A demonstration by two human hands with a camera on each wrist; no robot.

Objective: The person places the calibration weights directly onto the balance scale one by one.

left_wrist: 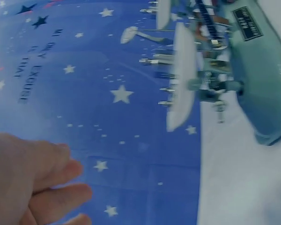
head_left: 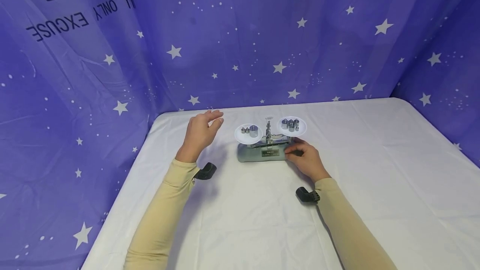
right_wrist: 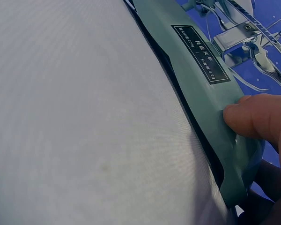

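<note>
A pan balance with a green base (head_left: 249, 154) and a dark label plate (right_wrist: 200, 54) stands on the white cloth. Thumb and fingers of my right hand (head_left: 306, 161) grip the right end of that base, thumb on the front face and fingers behind. Three metal weights (head_left: 253, 131) of different sizes sit on the left white pan (head_left: 247, 140); several more weights (head_left: 291, 126) cluster on the right pan (head_left: 302, 129). Raised in the air left of the balance, my left hand (head_left: 200, 132) holds nothing, its fingers loosely bent and apart from the left pan.
White cloth (head_left: 240, 220) covers the table, whose far edge meets a purple curtain (head_left: 240, 53) with stars and lettering. More curtain hangs along the left and right sides. Black wrist mounts (head_left: 205, 171) jut from both sleeves.
</note>
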